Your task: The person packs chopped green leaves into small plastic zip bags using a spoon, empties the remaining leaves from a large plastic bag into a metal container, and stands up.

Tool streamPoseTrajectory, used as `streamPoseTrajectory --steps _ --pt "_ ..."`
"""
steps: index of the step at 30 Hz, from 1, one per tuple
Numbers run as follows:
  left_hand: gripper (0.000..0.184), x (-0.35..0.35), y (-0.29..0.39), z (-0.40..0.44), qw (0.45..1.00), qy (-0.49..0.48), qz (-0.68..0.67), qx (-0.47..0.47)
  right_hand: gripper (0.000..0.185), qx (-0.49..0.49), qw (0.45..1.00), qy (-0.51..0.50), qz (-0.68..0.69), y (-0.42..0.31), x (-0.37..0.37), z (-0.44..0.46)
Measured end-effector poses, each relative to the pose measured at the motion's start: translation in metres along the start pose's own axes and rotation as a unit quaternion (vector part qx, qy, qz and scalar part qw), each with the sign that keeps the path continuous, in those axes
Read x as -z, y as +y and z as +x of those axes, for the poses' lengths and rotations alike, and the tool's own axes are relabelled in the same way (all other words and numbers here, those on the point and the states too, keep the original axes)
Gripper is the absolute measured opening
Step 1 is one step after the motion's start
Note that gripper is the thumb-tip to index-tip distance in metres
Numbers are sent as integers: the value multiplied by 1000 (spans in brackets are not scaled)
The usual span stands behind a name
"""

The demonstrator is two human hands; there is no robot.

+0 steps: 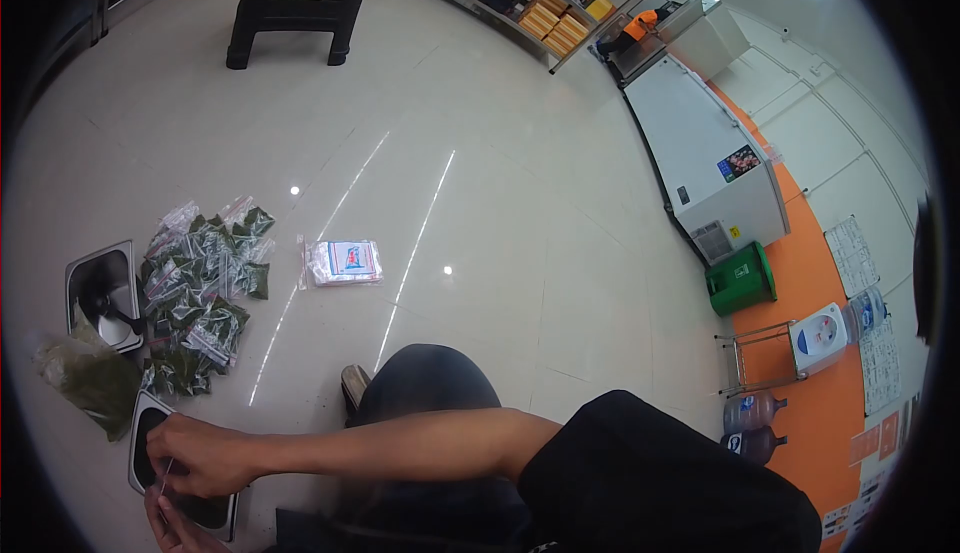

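At the lower left, my right hand (208, 455) is closed with its fingertips pinched on the thin pale edge of what looks like a small clear zip bag (166, 475). Just below it, my left hand (178, 531) holds the same edge, partly cut off by the dark border of the view. Both hands are over a steel pan (233, 523), whose contents are mostly hidden. A pile of filled zip bags (205, 263) with dark green contents lies beyond it. Next to that are a large bag of green stuff (92, 385) and another steel pan (128, 263) with a black-handled utensil (108, 308).
A pack of clear bags (343, 262) lies on the shiny floor. A black stool (300, 13) stands at the top. Further off are shelves (520, 23), a chest freezer (700, 153), a green bin (742, 279), a water dispenser (818, 341) and a person in orange (638, 26).
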State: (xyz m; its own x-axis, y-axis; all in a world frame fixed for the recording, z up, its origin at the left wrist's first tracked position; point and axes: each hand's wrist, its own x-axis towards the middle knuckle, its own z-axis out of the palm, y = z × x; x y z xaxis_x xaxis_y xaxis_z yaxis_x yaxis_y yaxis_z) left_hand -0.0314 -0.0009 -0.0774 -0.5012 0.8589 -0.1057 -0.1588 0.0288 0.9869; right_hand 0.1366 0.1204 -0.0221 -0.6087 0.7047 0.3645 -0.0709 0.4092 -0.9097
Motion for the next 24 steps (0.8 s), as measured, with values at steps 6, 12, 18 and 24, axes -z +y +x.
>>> streamPoseTrajectory --steps 6,12,18,24 --pt "35 -10 7 -5 999 -30 10 -15 13 -71 995 -59 25 -9 4 -3" --pt "38 6 -8 1 998 2 55 -6 14 -48 997 -64 1 0 4 1" --pt "42 7 -7 1 1000 10 27 2 10 -33 996 -78 -35 -8 19 7" --pt "43 5 -5 0 1000 6 -2 9 6 -45 996 -72 -8 -14 23 10"
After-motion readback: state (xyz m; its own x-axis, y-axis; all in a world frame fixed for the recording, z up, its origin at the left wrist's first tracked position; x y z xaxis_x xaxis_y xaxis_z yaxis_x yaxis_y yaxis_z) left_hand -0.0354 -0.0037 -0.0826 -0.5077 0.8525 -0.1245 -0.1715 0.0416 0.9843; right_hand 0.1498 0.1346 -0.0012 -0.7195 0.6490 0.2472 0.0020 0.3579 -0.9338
